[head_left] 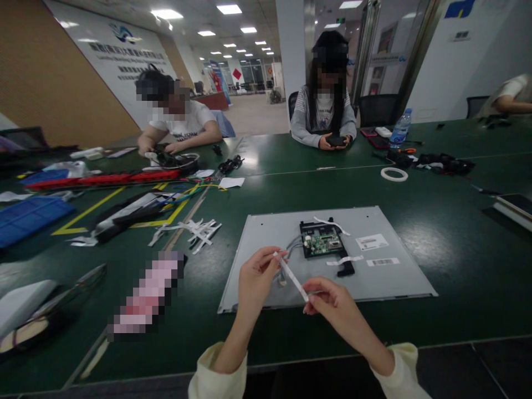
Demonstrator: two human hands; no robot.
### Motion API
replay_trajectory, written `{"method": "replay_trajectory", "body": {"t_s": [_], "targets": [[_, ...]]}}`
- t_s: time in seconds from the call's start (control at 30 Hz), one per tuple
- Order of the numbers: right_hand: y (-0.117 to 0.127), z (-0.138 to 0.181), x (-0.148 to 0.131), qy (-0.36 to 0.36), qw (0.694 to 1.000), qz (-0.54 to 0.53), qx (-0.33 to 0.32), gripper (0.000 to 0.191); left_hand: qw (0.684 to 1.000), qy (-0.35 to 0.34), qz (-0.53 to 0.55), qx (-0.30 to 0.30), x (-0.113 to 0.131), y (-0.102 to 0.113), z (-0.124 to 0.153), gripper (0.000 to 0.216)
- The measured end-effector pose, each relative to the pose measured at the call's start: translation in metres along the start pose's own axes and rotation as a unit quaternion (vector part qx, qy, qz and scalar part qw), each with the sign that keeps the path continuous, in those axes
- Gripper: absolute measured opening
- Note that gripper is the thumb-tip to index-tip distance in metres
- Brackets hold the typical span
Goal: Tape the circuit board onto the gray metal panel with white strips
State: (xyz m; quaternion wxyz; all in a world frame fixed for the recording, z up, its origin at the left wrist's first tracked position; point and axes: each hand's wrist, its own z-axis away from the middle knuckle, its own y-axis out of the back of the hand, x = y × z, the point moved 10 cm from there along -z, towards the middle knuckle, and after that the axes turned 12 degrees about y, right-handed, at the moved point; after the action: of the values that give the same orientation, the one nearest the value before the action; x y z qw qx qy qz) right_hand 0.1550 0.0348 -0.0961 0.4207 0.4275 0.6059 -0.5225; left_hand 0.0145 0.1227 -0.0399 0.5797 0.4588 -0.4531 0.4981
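Observation:
Between my two hands a short strip of white tape [294, 279] is stretched at a slant. My left hand [260, 272] pinches its upper end, and my right hand [326, 299] pinches the lower end. Below them lies a flat grey metal panel [394, 282], which looks like the back of a display. A green circuit board [322, 243] in a black bracket [346, 266] rests on it, with white tape pieces across the bracket's top and lower part. Grey cables [294, 244] run from the board's left side, partly hidden by my left hand.
Loose white strips [201, 233] lie left of the panel, near a blurred pink item [147, 293]. A roll of white tape [394, 174] and a water bottle [401, 128] stand farther right. Two people sit across the green table [457, 221]. A blue tray [33, 219] is at left.

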Motion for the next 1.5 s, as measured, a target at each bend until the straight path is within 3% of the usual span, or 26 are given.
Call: {"method": "replay_trajectory", "body": {"t_s": [0.2,0.43,0.57,0.7,0.83,0.93,1.03,1.23,1.5], "targets": [[-0.005,0.002,-0.002,0.001,0.999,0.022,-0.03,0.024,0.999,-0.033,-0.015,0.012,0.011,0.004,-0.001,0.031],[-0.008,0.006,-0.013,0.014,0.995,0.082,-0.052,0.022,1.0,-0.024,-0.011,-0.005,0.025,0.001,-0.014,0.033],[0.009,0.001,-0.044,0.089,0.974,0.21,-0.009,0.021,0.999,0.004,-0.006,-0.044,0.028,-0.009,-0.013,0.034],[0.013,-0.007,-0.069,0.16,0.938,0.308,0.011,0.041,0.996,0.055,0.016,-0.07,0.016,-0.015,-0.008,0.032],[-0.001,-0.016,-0.054,0.126,0.944,0.303,-0.047,0.052,0.997,0.046,0.003,-0.056,0.012,-0.014,-0.012,0.031],[-0.011,-0.021,-0.048,0.11,0.949,0.282,-0.091,0.048,0.999,0.017,-0.019,-0.039,0.017,-0.011,-0.02,0.03],[-0.013,-0.03,-0.059,0.143,0.942,0.286,-0.101,0.04,0.998,-0.009,-0.051,-0.035,0.023,-0.012,-0.03,0.028],[-0.009,-0.058,-0.082,0.226,0.877,0.407,-0.115,0.028,0.995,-0.037,-0.087,-0.038,0.03,-0.019,-0.049,0.022],[-0.011,-0.062,-0.081,0.324,0.808,0.479,-0.109,0.021,0.992,-0.043,-0.112,-0.026,0.013,-0.01,-0.059,0.025]]}}
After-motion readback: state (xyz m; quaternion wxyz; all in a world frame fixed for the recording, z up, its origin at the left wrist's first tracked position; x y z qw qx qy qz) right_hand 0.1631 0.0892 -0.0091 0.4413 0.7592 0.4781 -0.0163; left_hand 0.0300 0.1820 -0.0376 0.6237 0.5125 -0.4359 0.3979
